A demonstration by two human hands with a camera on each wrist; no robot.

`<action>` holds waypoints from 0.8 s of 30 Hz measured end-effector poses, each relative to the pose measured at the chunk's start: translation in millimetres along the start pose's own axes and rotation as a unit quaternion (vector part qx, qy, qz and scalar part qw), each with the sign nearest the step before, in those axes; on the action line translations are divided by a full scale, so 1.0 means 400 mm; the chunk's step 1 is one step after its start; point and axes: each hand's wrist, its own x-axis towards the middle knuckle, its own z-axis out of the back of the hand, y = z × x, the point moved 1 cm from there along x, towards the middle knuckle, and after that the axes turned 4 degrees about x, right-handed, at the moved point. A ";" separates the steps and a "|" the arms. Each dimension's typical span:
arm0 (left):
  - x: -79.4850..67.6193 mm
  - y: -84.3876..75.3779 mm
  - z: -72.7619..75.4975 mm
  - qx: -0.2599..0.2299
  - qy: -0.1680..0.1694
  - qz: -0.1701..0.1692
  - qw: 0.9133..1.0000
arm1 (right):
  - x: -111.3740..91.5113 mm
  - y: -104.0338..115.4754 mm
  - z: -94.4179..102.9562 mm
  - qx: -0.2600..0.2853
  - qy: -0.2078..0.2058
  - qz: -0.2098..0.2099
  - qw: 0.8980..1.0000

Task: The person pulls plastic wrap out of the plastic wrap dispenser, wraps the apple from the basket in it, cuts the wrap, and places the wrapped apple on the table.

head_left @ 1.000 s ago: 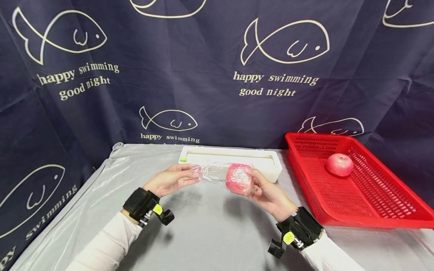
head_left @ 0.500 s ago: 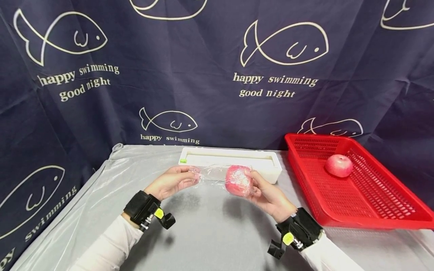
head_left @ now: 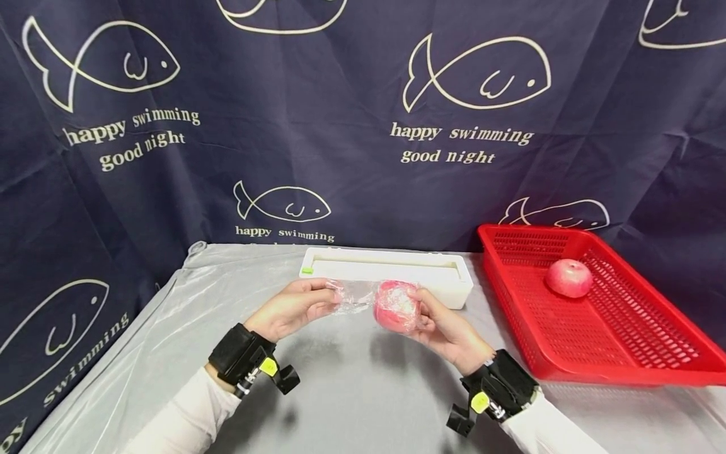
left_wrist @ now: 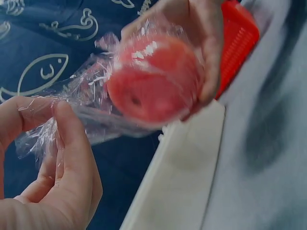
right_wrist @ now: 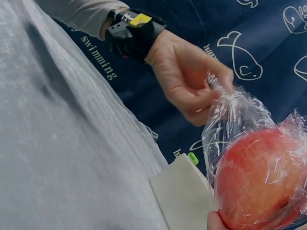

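My right hand [head_left: 450, 331] grips a red apple [head_left: 397, 307] above the table, its thumb on the near side. Clear plastic film [left_wrist: 91, 112] covers the apple, and a stretched length of it runs leftward. The loose end of that film is pinched between thumb and fingers of my left hand [head_left: 293, 308]. In the left wrist view the apple's dimpled end faces the camera through the film. The right wrist view shows wrinkled film gathered at the left fingertips [right_wrist: 223, 79]. Behind both hands lies a long white box [head_left: 454, 293] with a recessed top.
At the right stands a red perforated basket [head_left: 544, 362] with one unwrapped apple [head_left: 569, 278] inside. A small green piece [head_left: 307, 270] sits at the white box's left end. A dark fish-print curtain [head_left: 363, 126] hangs behind the grey-covered table [head_left: 351, 391].
The left hand has shifted slightly right and the film between the hands looks shorter. The wrapped apple has turned and moved a little left in the right hand.
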 end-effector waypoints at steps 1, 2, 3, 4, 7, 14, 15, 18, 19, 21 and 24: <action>-0.001 -0.005 -0.006 0.002 0.002 -0.004 1.000 | 0.001 0.000 -0.001 0.000 0.004 0.000 1.000; -0.003 -0.010 -0.011 0.005 0.004 -0.009 1.000 | 0.002 0.000 -0.001 -0.001 0.008 -0.001 1.000; -0.004 -0.015 -0.017 0.009 0.005 -0.012 1.000 | 0.003 0.000 -0.002 -0.002 0.011 -0.001 1.000; -0.006 -0.019 -0.022 0.013 0.007 -0.016 1.000 | 0.004 0.000 -0.002 -0.001 0.015 -0.003 1.000; -0.013 -0.034 -0.038 0.021 0.007 -0.023 0.999 | 0.006 -0.001 -0.003 -0.002 0.021 -0.003 1.000; -0.025 -0.046 -0.079 0.029 -0.004 -0.030 0.999 | 0.009 -0.017 -0.004 -0.026 0.032 -0.013 0.999; -0.026 -0.046 -0.085 0.033 -0.008 -0.028 0.999 | 0.009 -0.020 -0.003 -0.030 0.035 -0.013 0.999; -0.027 -0.046 -0.103 0.049 -0.017 -0.029 0.998 | 0.010 -0.027 -0.004 -0.043 0.043 -0.009 0.998; -0.027 -0.047 -0.109 0.054 -0.020 -0.030 0.998 | 0.011 -0.030 -0.004 -0.050 0.050 -0.006 0.997; -0.025 -0.048 -0.120 0.063 -0.028 -0.032 0.997 | 0.013 -0.032 -0.005 -0.060 0.060 -0.001 0.996; -0.019 -0.050 -0.135 0.073 -0.047 -0.033 0.996 | 0.018 -0.035 -0.007 -0.074 0.070 0.008 0.995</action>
